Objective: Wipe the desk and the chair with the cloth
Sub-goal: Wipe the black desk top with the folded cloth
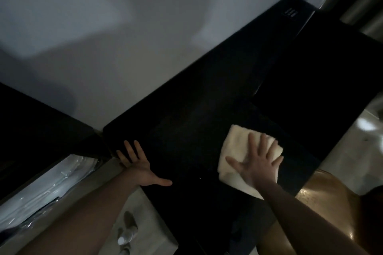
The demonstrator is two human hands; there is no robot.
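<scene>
Cloth [234, 151] lies flat on the dark table [186, 122] under the right hand [257, 163], fingers spread and pressing, while the left hand [136, 163], also splayed, braces the table's left edge, well apart.

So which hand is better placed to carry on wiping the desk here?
The right hand: it lies flat, fingers spread, on the cloth on the desk. The left hand only rests on the desk's edge.

Pale grey wall [103, 27] fills ten to twelve o'clock, curtain [364, 6] at two, clear plastic wrap [45, 188] at eight, light shoes [127, 232] on pale floor [145, 223] near six.
</scene>
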